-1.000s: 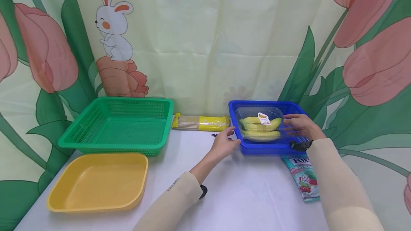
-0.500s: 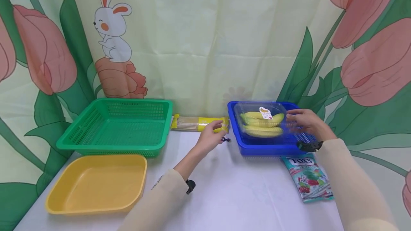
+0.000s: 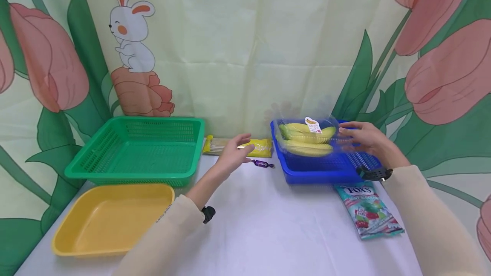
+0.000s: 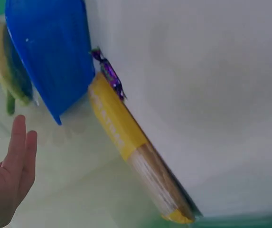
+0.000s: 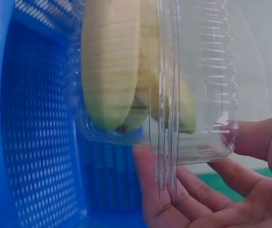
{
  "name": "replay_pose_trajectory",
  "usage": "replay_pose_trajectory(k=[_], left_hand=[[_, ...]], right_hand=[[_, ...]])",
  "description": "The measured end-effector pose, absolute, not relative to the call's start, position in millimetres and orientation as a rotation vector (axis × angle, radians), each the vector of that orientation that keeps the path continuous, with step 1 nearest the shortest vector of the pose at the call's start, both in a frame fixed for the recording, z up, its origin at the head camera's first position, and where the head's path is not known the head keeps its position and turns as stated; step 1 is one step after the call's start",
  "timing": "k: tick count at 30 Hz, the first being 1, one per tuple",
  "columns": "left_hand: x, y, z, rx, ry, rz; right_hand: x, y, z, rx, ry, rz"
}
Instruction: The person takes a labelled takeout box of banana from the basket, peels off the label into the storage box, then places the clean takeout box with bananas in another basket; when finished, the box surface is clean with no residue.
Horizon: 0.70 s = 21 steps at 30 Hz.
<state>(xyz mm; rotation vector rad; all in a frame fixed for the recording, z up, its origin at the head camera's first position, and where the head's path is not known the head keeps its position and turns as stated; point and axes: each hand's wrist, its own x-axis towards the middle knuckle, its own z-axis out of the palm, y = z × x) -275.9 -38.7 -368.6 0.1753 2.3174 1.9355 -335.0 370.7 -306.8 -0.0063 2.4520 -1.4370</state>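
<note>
My right hand (image 3: 366, 137) grips the right end of a clear plastic clamshell box (image 5: 207, 90) of bananas (image 3: 307, 146). A white label with a banana picture is on its lid. In the right wrist view the fingers lie under the box's end and the thumb is against its side. The box is raised over the blue basket (image 3: 326, 178), tipped a little. My left hand (image 3: 232, 154) holds nothing, its fingers loosely spread, over the table in front of a yellow pack of dried sticks (image 3: 261, 147). Beside that hand lies a purple wrapped candy (image 3: 262, 164).
At the left a green basket (image 3: 188, 178) stands behind a yellow tub (image 3: 115, 250). A teal FOX'S candy bag (image 3: 368, 212) lies in front of the blue basket, near the right table edge. A printed curtain (image 3: 222, 54) hangs along the back.
My left hand has moved left, away from the blue basket, uncovering the purple candy. The box of bananas has risen and shifted slightly left in my right hand.
</note>
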Motion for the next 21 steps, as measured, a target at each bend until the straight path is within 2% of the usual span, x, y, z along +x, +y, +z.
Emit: replay_pose_trajectory(k=[10,21], left_hand=[[-267,-55,-357,0.132,2.335,1.838],[-263,-80,-342,0.092,2.173,2.026]], right_hand=[[-315,321,-303,-0.066,2.526,-1.429],[-301,268,-313,-0.120,2.515,-1.464]])
